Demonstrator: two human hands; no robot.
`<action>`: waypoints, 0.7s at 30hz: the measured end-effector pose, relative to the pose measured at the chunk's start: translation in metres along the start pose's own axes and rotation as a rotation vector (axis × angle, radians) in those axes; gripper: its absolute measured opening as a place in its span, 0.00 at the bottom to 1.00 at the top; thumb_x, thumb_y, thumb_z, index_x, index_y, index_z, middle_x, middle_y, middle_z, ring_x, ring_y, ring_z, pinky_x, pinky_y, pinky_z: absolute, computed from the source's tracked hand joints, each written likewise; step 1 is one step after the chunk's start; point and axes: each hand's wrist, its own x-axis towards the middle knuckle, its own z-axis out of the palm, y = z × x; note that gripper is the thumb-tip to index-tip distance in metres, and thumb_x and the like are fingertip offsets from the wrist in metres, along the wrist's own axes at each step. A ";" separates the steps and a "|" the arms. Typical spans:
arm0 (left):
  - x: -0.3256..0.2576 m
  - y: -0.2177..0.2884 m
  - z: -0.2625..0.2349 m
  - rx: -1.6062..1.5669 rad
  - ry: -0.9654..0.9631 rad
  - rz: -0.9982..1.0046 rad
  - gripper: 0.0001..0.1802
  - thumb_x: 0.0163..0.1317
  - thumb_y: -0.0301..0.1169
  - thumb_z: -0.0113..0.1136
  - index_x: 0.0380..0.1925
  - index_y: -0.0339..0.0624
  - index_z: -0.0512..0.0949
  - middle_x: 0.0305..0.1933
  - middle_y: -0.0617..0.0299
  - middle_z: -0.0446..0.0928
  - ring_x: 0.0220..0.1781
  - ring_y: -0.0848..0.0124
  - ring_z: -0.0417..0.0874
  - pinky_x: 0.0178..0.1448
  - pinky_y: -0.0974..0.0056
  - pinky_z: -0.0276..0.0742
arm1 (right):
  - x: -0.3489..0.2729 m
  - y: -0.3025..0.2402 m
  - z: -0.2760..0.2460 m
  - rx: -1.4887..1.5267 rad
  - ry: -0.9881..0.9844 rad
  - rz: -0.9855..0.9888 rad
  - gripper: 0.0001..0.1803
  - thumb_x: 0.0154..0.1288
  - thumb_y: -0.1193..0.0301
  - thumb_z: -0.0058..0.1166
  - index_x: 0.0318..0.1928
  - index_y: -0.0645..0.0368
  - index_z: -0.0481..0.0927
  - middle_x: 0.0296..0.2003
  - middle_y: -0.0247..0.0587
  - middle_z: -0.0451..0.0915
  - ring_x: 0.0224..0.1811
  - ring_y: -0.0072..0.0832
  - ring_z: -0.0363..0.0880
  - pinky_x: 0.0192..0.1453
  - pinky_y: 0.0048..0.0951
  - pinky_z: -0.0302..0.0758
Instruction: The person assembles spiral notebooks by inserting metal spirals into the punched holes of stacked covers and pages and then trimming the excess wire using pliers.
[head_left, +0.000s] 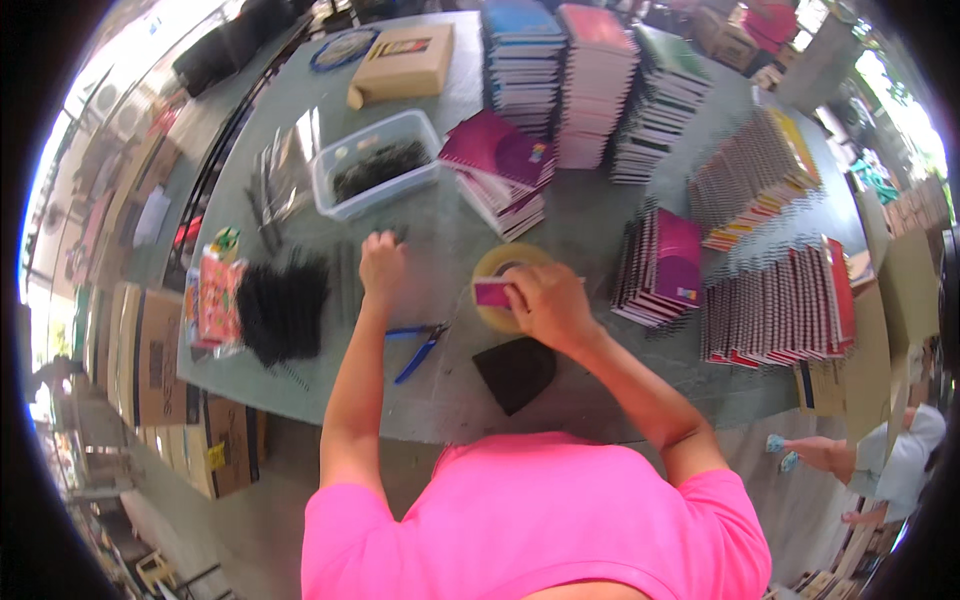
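Blue pliers (418,350), black pad (515,371), spiral notebooks (660,268)

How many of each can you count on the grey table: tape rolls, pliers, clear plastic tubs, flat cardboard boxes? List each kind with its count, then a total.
Tape roll: 1
Blue-handled pliers: 1
Clear plastic tub: 1
Flat cardboard box: 1
Total: 4

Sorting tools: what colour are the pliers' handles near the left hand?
Blue, in the head view: the pliers lie below the left hand.
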 end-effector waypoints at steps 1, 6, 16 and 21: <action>-0.004 0.009 0.000 0.018 -0.008 -0.028 0.13 0.53 0.34 0.62 0.36 0.39 0.78 0.38 0.49 0.74 0.44 0.50 0.75 0.47 0.52 0.72 | 0.000 0.001 0.000 0.009 0.007 -0.010 0.09 0.55 0.73 0.55 0.38 0.54 0.77 0.31 0.39 0.80 0.33 0.38 0.78 0.37 0.39 0.72; -0.008 0.043 -0.028 0.267 -0.089 -0.010 0.12 0.55 0.32 0.60 0.38 0.39 0.74 0.39 0.52 0.74 0.49 0.52 0.75 0.51 0.51 0.71 | 0.003 0.004 -0.012 0.065 -0.047 0.059 0.10 0.56 0.72 0.54 0.41 0.51 0.79 0.32 0.37 0.80 0.36 0.39 0.79 0.37 0.39 0.73; -0.007 0.060 -0.068 -0.714 -0.305 -0.152 0.12 0.61 0.28 0.56 0.45 0.39 0.75 0.34 0.58 0.79 0.40 0.71 0.80 0.45 0.67 0.74 | 0.009 0.010 -0.001 0.088 -0.091 0.209 0.10 0.55 0.65 0.58 0.38 0.51 0.81 0.29 0.43 0.81 0.29 0.42 0.79 0.35 0.39 0.74; -0.027 0.063 -0.074 -1.476 -0.404 -0.006 0.07 0.61 0.23 0.55 0.40 0.39 0.76 0.35 0.68 0.76 0.43 0.76 0.77 0.49 0.70 0.73 | 0.009 0.005 0.004 0.087 -0.135 0.238 0.11 0.55 0.65 0.59 0.39 0.50 0.82 0.29 0.42 0.81 0.29 0.40 0.80 0.34 0.36 0.74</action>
